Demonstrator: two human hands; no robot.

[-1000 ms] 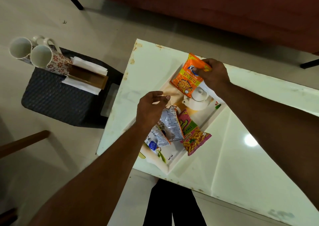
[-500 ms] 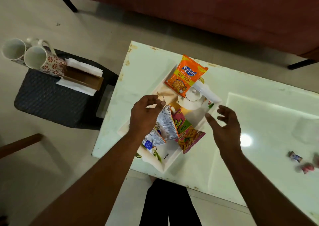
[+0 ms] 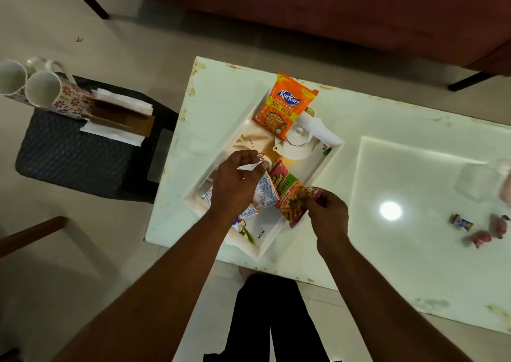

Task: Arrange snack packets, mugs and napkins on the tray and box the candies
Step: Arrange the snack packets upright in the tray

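Packets are being settled on the white tray (image 3: 329, 159), which sits on the pale worktop (image 3: 414, 251) in front of the person. The pink-and-green packet (image 3: 290, 198) lies across the tray's near-right rim, half over the edge, and its lower corner is pinched by the fingers (image 3: 313, 196) of the right hand (image 3: 329, 215), which are drawn together on the foil. Just beside it, the silver packets (image 3: 266, 193) are held at their top edge by the left hand (image 3: 235, 184), whose fingers (image 3: 253, 158) are closed on a white flap. The orange packet (image 3: 286, 103) rests at the tray's far end, leaning on the white teapot (image 3: 297, 143).

For the step to be done well, the pink packet should probably be drawn inward until it lies fully inside the rim, flat and clear of the teapot, while the silver ones are kept steady so nothing slides. Room should be left for what is yet to come: two mugs (image 3: 41, 88) and the napkins (image 3: 121, 104) stand well apart on the dark stool (image 3: 69, 154) to the left, and wrapped candies (image 3: 481, 229) lie loose far right, near a blurred clear box (image 3: 478, 182).
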